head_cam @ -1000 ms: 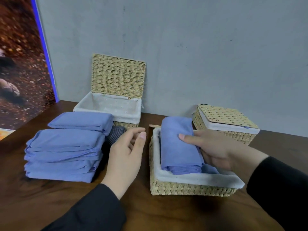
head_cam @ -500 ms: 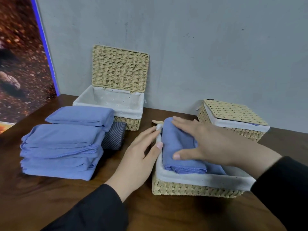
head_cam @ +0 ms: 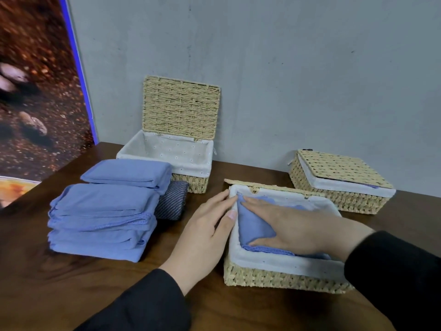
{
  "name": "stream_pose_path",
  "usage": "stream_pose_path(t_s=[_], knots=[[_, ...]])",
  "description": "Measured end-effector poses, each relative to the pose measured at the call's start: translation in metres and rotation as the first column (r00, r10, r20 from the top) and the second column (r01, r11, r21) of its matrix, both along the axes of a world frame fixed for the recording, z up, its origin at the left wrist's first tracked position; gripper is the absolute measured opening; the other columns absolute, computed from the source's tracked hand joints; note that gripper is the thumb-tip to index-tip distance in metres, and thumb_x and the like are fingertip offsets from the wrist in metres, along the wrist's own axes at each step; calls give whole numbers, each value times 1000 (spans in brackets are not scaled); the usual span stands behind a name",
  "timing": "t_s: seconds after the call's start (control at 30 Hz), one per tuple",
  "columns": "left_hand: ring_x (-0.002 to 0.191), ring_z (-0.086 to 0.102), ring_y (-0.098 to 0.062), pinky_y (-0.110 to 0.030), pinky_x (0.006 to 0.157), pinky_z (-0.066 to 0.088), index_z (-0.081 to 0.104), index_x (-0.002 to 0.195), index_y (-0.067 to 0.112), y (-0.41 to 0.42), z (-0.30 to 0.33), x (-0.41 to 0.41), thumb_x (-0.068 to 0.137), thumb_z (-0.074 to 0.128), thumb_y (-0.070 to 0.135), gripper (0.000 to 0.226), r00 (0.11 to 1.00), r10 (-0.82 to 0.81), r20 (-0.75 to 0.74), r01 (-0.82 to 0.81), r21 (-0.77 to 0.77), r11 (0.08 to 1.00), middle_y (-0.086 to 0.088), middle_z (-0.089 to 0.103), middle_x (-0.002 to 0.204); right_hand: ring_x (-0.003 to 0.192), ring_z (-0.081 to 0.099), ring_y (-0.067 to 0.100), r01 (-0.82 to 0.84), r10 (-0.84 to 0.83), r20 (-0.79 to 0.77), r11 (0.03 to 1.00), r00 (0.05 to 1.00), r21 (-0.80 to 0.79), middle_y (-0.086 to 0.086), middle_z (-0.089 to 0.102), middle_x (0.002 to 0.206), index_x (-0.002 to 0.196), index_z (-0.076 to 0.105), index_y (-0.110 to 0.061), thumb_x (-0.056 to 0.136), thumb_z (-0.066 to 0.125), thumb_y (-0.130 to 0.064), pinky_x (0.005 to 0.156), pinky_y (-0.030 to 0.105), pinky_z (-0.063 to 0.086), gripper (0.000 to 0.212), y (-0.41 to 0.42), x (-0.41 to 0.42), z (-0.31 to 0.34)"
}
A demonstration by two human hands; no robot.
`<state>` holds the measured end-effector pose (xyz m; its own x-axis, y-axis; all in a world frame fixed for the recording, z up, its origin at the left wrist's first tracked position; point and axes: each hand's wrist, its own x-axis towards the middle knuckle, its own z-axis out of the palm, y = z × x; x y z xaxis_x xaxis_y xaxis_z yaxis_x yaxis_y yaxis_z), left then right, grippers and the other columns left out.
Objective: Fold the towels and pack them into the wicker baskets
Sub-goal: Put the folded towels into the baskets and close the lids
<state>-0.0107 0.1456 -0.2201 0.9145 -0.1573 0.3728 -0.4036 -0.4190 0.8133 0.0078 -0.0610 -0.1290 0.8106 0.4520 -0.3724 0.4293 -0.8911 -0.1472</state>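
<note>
A folded blue towel [head_cam: 254,225] lies inside the near wicker basket [head_cam: 274,279], which has a white liner. My right hand [head_cam: 296,226] presses flat on that towel, fingers straight and reaching toward the basket's far left corner. My left hand [head_cam: 206,231] rests with straight fingers against the basket's left rim. A stack of folded blue towels [head_cam: 102,218] sits on the table at the left, with a dark striped towel [head_cam: 171,203] behind it.
An open wicker basket [head_cam: 191,182] with its lid [head_cam: 181,108] upright stands against the grey wall at the back. A closed wicker basket [head_cam: 341,185] sits at the back right. The table [head_cam: 71,295] is dark wood.
My right hand has pushed the blue towel down into the near basket and now lies flat on it. My left hand has moved right onto the basket's left rim.
</note>
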Motion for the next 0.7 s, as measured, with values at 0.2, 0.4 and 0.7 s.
stream_pose_path(t_s=[0.2,0.4,0.7], knots=[[106,59,-6,-25,94,44,73,107,16,31,26,-17,103,46,28,30,853,176,492,-235,62,970,9,68,110,130,46,-6,22,-86,315,979,945,200,-31,50,142,142,51,-44,81,34,-81,108,19,37,74,2,-12,11],[86,62,-24,-43,77,45,71,90,11,105,39,-11,102,47,25,31,711,280,645,-452,114,885,0,68,92,94,59,-9,-63,-188,439,865,879,498,-22,68,95,101,72,-33,91,55,-58,77,9,44,32,61,-2,33],[67,63,-22,-39,64,50,65,74,22,138,23,16,97,45,32,32,770,445,457,-595,265,759,4,65,68,115,60,22,-75,-27,303,945,952,317,4,65,125,130,62,-13,102,54,-47,98,39,49,45,186,69,22]])
